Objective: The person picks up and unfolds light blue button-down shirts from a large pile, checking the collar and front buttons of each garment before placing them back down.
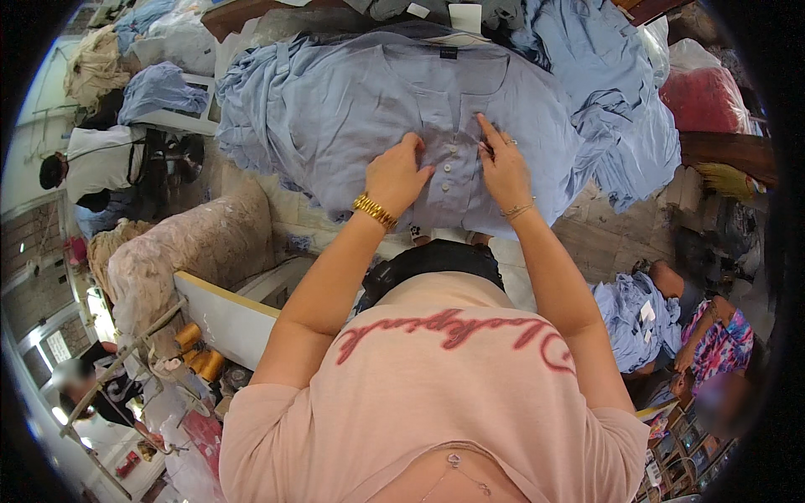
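A light blue shirt [352,117] lies spread flat, front up, on top of a heap of the same blue cloth [620,101] straight ahead of the person. Both hands rest on its button strip [450,163], which runs down the middle of the chest with a few small pale buttons showing. The left hand [396,178], with a gold bracelet [375,211] at the wrist, lies knuckles up just left of the strip, its fingers curled and the fingertips pressing on the cloth beside the buttons; it pinches little or nothing that can be seen. The right hand [505,166], wearing a ring and a thin bangle, lies flat and open just right of the strip, its fingers stretched up toward the collar. The two hands are close together, with only the strip between them. Lower right, another person sits by a smaller pile of blue garments [637,318].
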Demonstrator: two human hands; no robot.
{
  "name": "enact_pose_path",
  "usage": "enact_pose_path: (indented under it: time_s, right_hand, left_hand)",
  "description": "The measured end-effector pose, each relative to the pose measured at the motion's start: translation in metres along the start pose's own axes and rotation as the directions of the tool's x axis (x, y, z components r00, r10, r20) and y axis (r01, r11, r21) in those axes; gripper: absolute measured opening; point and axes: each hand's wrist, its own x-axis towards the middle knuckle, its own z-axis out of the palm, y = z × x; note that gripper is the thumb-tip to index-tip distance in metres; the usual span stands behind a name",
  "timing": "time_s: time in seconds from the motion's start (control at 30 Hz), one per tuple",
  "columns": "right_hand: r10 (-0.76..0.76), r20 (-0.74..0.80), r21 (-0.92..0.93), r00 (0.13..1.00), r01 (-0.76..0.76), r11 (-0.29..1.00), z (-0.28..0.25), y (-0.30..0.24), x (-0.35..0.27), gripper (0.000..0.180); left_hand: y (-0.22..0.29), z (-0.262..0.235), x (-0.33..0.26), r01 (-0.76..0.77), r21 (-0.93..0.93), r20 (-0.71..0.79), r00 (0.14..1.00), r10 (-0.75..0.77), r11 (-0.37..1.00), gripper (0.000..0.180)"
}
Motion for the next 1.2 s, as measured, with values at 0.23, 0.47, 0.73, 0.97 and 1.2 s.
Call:
enact_pose_path:
  time_s: [0.23,0.47,0.73,0.97,1.2]
  right_hand:
    - [0.184,-0.184,-0.032,0.966,-0.193,0.981,-0.04,0.078,-0.007,0.041]
    - [0.191,-0.405,0.163,0.894,-0.135,0.977,-0.035,0.1,-0.032,0.035]
    - [-0.091,-0.029,0.335,0.995,0.096,0.937,-0.024,-0.011,0.001,0.033]
    - [-0.288,0.085,-0.016,0.954,0.291,0.957,-0.011,-0.05,0.033,0.029]
    - [-0.272,0.087,-0.219,0.958,0.285,0.933,0.006,-0.064,0.059,0.027]
  left_hand:
    - [-0.027,-0.052,-0.042,0.164,0.08,0.038,0.985,-0.167,0.983,0.033]
    - [-0.026,-0.062,0.001,-0.148,-0.159,-0.217,0.97,0.112,0.976,0.017]
    - [-0.01,-0.036,0.099,-0.158,0.078,-0.144,0.975,0.168,0.984,0.021]
    - [-0.033,-0.038,0.117,0.015,-0.42,0.01,1.0,-0.012,0.907,0.019]
    - [-0.022,-0.046,0.11,0.024,-0.504,0.062,0.998,0.008,0.864,0.02]
